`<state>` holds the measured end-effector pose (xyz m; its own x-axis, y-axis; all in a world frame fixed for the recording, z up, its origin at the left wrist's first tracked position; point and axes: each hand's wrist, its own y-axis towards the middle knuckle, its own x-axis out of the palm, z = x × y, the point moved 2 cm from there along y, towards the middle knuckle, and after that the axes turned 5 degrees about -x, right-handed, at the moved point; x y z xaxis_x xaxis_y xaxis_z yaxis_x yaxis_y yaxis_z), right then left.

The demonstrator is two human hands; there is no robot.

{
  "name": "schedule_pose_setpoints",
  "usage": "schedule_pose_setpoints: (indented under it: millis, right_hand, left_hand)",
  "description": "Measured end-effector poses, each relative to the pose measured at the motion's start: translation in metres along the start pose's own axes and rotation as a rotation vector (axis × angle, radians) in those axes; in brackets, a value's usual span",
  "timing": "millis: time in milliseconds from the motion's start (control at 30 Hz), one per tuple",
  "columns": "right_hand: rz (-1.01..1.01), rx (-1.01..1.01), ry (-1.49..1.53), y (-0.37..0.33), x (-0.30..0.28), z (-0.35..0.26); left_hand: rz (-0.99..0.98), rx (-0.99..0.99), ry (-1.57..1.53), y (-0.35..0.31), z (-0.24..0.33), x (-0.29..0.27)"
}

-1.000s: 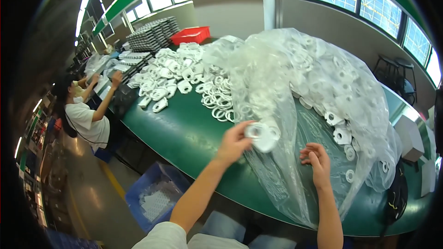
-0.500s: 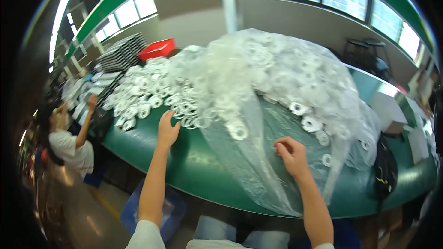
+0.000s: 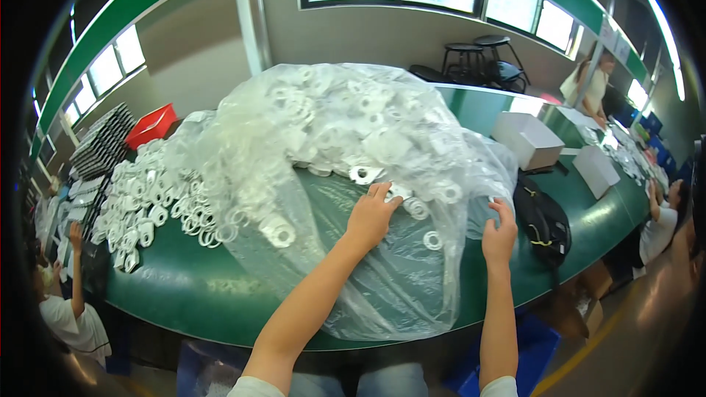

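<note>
A big clear plastic bag [image 3: 346,125] heaped with several white ring-shaped parts lies on the green table [image 3: 184,287]. My left hand [image 3: 371,215] reaches inside the bag's open mouth, fingers spread over loose white rings [image 3: 412,202], holding nothing that I can see. My right hand [image 3: 500,234] grips the edge of the bag's film at its right side. A loose pile of white rings [image 3: 147,202] lies out on the table to the left of the bag.
A black bag [image 3: 544,224] and white boxes [image 3: 526,138] sit at the right. A red crate [image 3: 151,125] and stacked dark trays [image 3: 103,147] stand far left. Other people work at the left edge [image 3: 70,309] and right end [image 3: 662,220]. Stools [image 3: 478,59] stand behind.
My left hand has swung from the loose ring pile on the left to the bag's mouth. My right hand has moved right onto the bag's edge. The view has turned right.
</note>
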<state>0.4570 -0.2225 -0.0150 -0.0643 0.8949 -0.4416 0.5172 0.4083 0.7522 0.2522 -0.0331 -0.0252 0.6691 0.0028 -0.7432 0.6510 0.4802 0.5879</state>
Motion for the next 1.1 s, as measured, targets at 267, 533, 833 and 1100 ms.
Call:
schedule_pose_setpoints:
  millis: [267, 533, 833, 1100]
  right_hand:
    - [-0.149, 0.0, -0.268, 0.021, 0.023, 0.051]
    - [-0.418, 0.075, -0.504, 0.026, 0.015, 0.05]
    - [-0.305, -0.045, 0.209, 0.006, 0.013, -0.102]
    - [-0.768, 0.232, 0.852, -0.027, 0.109, -0.202]
  left_hand:
    - [-0.114, -0.033, 0.246, 0.003, 0.002, 0.015]
    - [-0.117, 0.04, 0.267, -0.021, 0.001, -0.022]
    - [0.125, -0.673, -0.704, -0.102, -0.043, -0.099]
    - [0.016, -0.888, -1.133, -0.107, -0.065, -0.086]
